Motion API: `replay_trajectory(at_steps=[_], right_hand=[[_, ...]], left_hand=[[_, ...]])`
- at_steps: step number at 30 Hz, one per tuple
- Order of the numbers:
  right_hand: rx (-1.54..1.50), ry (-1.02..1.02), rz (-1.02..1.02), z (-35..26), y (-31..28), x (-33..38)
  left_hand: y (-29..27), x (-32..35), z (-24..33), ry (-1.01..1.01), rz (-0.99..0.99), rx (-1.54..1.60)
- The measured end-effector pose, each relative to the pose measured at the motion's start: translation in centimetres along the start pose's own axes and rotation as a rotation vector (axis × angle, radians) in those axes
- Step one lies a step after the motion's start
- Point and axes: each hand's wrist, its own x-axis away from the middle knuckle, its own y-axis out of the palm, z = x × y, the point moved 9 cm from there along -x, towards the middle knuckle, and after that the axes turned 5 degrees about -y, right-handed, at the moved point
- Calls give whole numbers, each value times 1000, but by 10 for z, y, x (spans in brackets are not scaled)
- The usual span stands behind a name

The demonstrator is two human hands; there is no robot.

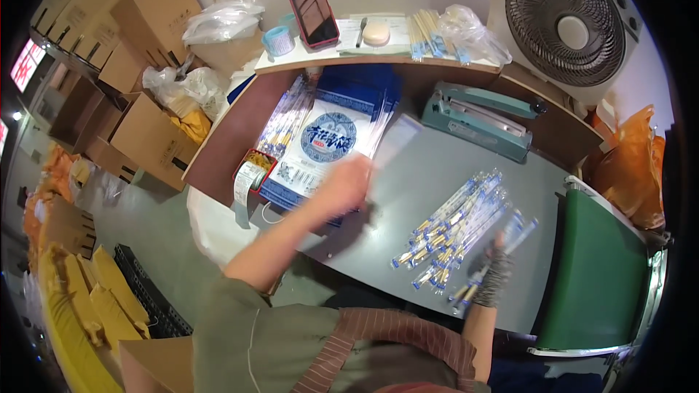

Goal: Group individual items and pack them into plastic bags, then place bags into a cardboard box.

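Note:
Blurred by motion, my left hand (348, 183) is over the right edge of a stack of white and blue printed bags (328, 135); its fingers cannot be made out. A smeared, translucent strip (399, 138) shows just beyond it. At the right, my right hand (497, 266), in a grey wrist covering, is closed around a few wrapped chopsticks (520, 231) with blue-printed clear sleeves. Beside it on the grey tabletop (386, 233) lies a loose pile of similar wrapped chopsticks (459, 229). More of them (290, 116) lie left of the bags.
A teal heat sealer (477, 120) stands at the back right. A red-framed phone (313, 13), a tape roll (277, 41) and bare sticks (429, 33) are on the raised shelf. A fan (568, 14) and a green panel (597, 269) flank the right. Cardboard boxes (149, 135) stand left.

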Motion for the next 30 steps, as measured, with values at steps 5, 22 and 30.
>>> replay_trajectory(at_steps=[5,22,30], right_hand=[[123,58,-116,-21,91,26],[-325,-1,110,-9,-62,-11],[-318,22,117,-2,-57,-14]], left_hand=[[139,55,55,333,-576,37],[-212,-74,-79,-184,959,-545],[-216,-93,-116,-118,780,-675]])
